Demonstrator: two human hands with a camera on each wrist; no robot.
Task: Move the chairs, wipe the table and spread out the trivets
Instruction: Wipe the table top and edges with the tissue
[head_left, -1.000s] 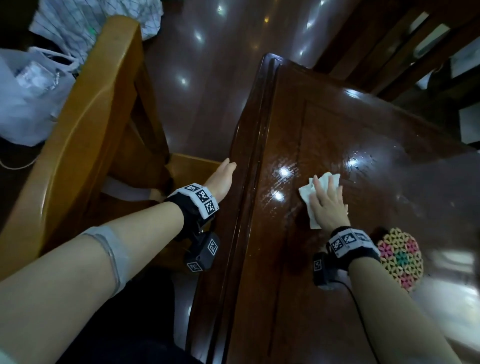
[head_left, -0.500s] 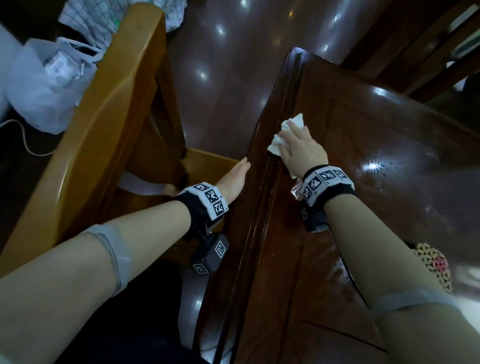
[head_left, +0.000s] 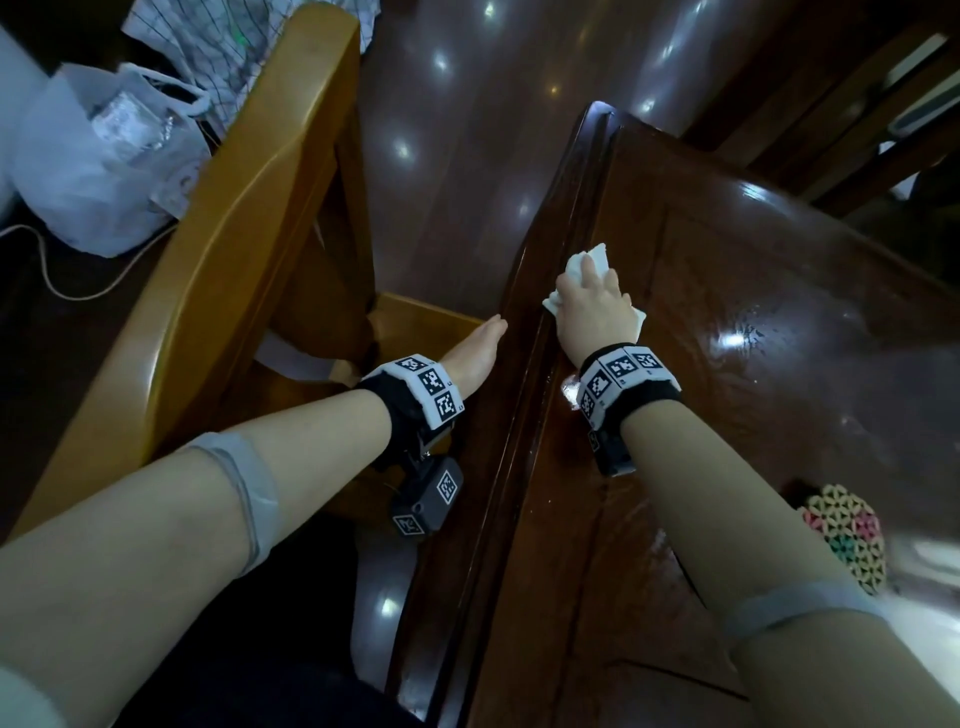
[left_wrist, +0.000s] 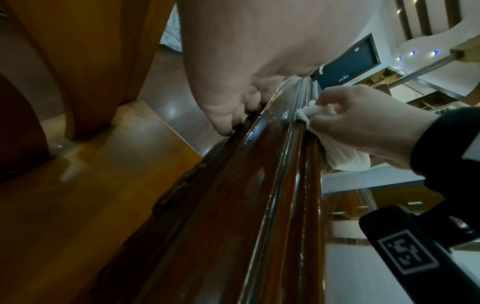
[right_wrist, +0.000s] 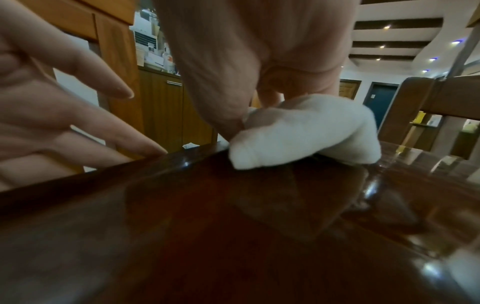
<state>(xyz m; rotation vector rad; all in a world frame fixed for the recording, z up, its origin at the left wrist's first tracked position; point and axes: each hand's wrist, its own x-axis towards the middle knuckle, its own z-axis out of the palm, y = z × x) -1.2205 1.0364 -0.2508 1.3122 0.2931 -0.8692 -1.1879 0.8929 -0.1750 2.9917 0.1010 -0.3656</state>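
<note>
right hand (head_left: 596, 312) nearer | grips cloth (head_left: 589, 262), table (head_left: 753, 322) rim | left hand (head_left: 475, 349) fingers straight

The chair (head_left: 218, 249) stands just left of the table (head_left: 727, 364), its seat running up beside the table's edge — the left hand (head_left: 475, 348) lies against that edge, between the two. On the table by the same edge sits the cloth (head_left: 587, 262) under the right hand (head_left: 592, 312), with the trivet (head_left: 847, 540) nearer the person and off to the right. Behind the chair, on the floor, lies a bag (head_left: 98, 166).
</note>
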